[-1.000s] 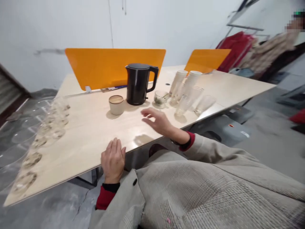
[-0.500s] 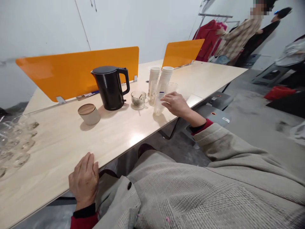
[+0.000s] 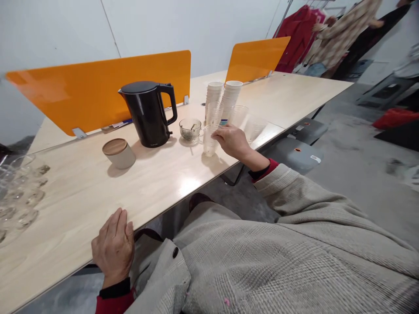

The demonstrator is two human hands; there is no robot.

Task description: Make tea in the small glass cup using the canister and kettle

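My right hand (image 3: 233, 141) pinches the right side of a clear plastic cup (image 3: 209, 144) that stands upright near the table's front edge. Close behind it are more clear cups (image 3: 238, 115) and two tall stacks of white paper cups (image 3: 232, 96). A ribbed glass cup (image 3: 190, 130) with something dark inside and a thin handle sticking up stands just left of the pinched cup. My left hand (image 3: 114, 244) lies flat on the table's near edge, fingers stretched, holding nothing.
A black electric kettle (image 3: 147, 115) and a pale canister with a wooden lid (image 3: 118, 153) stand left of the cups. Several glass cups (image 3: 24, 187) crowd the far left. Orange dividers (image 3: 108, 93) rise behind. Grey stools (image 3: 294, 152) sit at right; people stand by a clothes rack.
The clear plastic cup has shifted slightly left along with my right hand, whose fingers are closer together on it. My left hand stays put. The view has tilted a little downward.
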